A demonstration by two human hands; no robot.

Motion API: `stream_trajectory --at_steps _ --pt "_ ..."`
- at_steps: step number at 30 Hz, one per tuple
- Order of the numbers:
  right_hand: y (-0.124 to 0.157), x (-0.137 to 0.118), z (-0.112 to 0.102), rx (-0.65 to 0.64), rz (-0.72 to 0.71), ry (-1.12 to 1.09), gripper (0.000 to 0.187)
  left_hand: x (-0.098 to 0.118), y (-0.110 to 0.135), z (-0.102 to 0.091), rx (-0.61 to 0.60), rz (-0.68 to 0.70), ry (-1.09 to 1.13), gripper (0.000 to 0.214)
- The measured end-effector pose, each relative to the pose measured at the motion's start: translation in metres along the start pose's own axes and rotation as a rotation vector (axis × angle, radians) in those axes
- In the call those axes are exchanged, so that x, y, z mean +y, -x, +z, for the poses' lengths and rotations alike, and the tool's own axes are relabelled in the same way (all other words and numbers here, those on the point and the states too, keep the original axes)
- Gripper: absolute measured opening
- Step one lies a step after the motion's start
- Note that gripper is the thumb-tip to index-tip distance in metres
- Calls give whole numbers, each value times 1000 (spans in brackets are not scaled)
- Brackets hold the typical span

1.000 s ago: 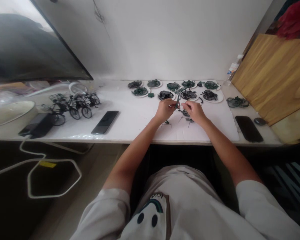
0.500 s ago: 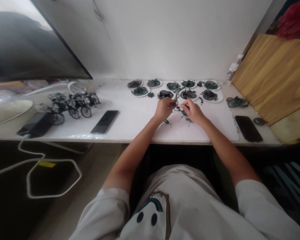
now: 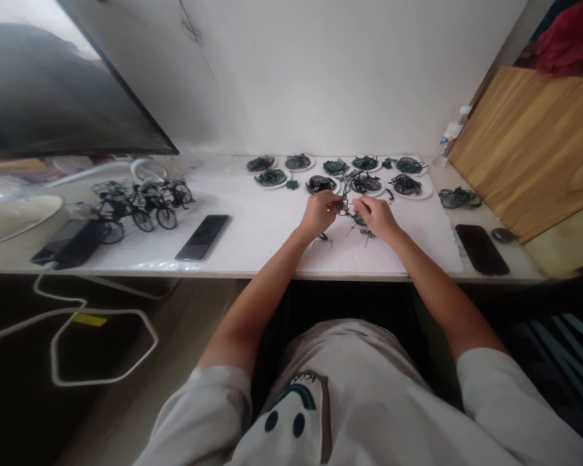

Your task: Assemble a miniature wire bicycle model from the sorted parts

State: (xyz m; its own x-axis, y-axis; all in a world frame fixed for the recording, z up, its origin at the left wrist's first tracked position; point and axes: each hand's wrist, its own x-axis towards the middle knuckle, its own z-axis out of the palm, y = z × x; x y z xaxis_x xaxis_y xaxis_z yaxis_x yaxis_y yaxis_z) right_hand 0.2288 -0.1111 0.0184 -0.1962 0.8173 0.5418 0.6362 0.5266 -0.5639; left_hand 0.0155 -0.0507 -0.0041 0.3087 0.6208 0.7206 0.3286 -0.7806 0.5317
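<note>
My left hand [image 3: 319, 212] is closed in a pinch on a dark green model bicycle part [image 3: 344, 191], thin and frame-like, pointing up and away. Just to its right, my right hand [image 3: 376, 217] is also closed, thumb against fingertips; whatever it holds is too small to name. A narrow gap separates the fingertips of both hands. Below them, small dark loose parts [image 3: 324, 237] lie on the white sheet [image 3: 272, 223]. A small wheel [image 3: 359, 220] shows partly beside my right fingers. Beyond the hands, white plates [image 3: 430, 189] carry black and green bicycle parts [image 3: 407, 184].
Several assembled model bicycles [image 3: 143, 200] stand at the left, near a black box [image 3: 70, 243] with a white cable and a white basin [image 3: 24, 220]. One phone [image 3: 204, 237] lies left, another [image 3: 482, 249] right. A bottle [image 3: 451, 136] stands by a wooden board [image 3: 529, 149].
My right hand has drawn slightly to the right, widening the gap between the fingertips. My left hand keeps its pinch on the green part almost in place.
</note>
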Motion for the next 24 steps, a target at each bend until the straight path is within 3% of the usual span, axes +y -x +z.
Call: stream_trajectory --at_steps 8,24 --pt "1 4 7 10 3 -108 48 6 -2 0 45 -54 -11 12" --pt "-1 1 -1 18 40 -12 58 -8 1 0 9 69 0 15"
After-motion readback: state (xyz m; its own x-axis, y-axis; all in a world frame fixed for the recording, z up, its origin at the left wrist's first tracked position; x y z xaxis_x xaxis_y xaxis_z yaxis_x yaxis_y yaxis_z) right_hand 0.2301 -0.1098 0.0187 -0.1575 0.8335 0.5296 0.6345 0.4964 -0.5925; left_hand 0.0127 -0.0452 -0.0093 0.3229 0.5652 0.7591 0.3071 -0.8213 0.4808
